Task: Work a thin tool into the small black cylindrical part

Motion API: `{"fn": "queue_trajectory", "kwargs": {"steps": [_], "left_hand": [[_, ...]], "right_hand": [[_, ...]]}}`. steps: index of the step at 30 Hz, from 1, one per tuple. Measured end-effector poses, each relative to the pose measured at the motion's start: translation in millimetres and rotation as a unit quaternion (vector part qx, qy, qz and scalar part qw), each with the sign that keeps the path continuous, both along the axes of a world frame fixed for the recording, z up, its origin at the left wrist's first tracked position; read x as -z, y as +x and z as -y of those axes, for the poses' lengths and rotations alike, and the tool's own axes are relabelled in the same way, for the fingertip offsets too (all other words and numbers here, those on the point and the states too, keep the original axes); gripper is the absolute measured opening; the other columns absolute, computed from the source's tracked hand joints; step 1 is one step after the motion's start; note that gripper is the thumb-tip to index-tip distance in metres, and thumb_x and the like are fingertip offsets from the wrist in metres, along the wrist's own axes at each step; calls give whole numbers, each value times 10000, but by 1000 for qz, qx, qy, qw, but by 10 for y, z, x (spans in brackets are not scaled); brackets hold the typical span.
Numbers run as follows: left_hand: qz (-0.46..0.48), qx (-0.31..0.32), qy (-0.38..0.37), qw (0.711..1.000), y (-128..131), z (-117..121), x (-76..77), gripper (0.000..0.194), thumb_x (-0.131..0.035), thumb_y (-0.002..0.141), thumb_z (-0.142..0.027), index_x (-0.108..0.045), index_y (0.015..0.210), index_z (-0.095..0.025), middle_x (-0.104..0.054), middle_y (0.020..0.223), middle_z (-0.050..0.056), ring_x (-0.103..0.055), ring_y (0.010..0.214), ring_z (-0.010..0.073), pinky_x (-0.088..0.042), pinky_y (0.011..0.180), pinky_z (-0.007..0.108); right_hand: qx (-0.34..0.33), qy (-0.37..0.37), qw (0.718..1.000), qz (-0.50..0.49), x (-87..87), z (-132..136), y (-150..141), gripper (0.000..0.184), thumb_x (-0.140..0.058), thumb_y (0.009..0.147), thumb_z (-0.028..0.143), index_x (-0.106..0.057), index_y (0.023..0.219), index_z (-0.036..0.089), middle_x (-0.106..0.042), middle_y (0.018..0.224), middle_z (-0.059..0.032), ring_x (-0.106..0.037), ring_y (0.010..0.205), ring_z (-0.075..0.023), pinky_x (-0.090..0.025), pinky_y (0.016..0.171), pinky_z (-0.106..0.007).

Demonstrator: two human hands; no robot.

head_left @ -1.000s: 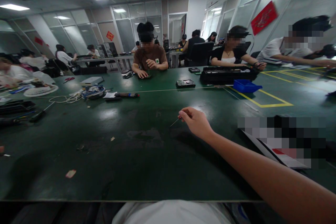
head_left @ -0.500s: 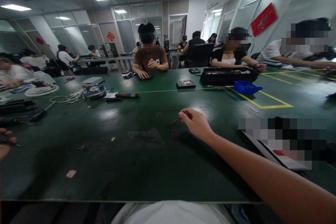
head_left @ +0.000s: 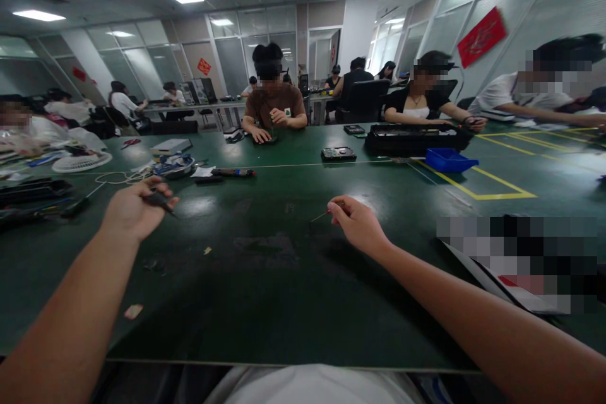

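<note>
My left hand (head_left: 135,211) is closed around a black-handled screwdriver (head_left: 160,202), whose thin tip points down to the right above the table. Further right, my right hand (head_left: 354,221) pinches a thin screwdriver (head_left: 320,217) with a bit of red near the fingertips. Its slim metal shaft slants down to the left, close to the tabletop; whether it touches cannot be told. Most of its handle is hidden inside the fingers. Between and below the hands lies the green table (head_left: 265,303).
A hard drive (head_left: 338,154), a blue tray (head_left: 449,160) and a long black open casing (head_left: 416,139) stand ahead. A dark tool (head_left: 231,172) and coiled cables (head_left: 173,166) lie left of centre. Paper scraps (head_left: 133,311) are nearby. People sit across the table.
My left hand has come in from the left edge with the black screwdriver, now above the table's left part. My right hand stays nearly in place. The view has shifted slightly.
</note>
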State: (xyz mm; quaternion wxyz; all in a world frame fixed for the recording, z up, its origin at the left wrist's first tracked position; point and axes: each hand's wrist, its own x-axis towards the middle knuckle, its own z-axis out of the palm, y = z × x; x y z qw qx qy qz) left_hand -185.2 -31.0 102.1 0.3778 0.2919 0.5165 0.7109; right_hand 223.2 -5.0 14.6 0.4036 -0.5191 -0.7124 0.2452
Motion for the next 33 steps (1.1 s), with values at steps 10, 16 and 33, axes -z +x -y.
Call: {"fn": "queue_trajectory", "kwargs": {"steps": [10, 16, 33], "left_hand": [[72, 224, -18, 972, 1346, -216, 235, 282, -452, 594, -43, -554, 840, -134, -481, 647, 14, -492, 601, 138, -466, 630, 285], [17, 293, -12, 956, 1827, -220, 476, 281, -450, 572, -87, -545, 831, -142, -507, 652, 28, -490, 611, 147, -407, 610, 269], [-474, 294, 65, 827, 1823, -189, 971, 343, -680, 768, -128, -666, 1090, -245, -642, 1169, 41, -570, 1116, 232, -397, 1022, 386]], "right_hand": [[15, 20, 1000, -15, -37, -5, 28, 254, -492, 925, 418, -648, 976, 224, -682, 730, -13, -656, 699, -179, -478, 672, -316], [14, 15, 1000, -17, -45, -2, 28, 236, -501, 927, 400, -647, 979, 221, -687, 737, -19, -662, 712, -182, -482, 682, -320], [-13, 78, 995, -60, -181, 165, 19, 227, -522, 924, 386, -650, 999, 213, -715, 837, -41, -680, 769, -197, -510, 697, -327]]}}
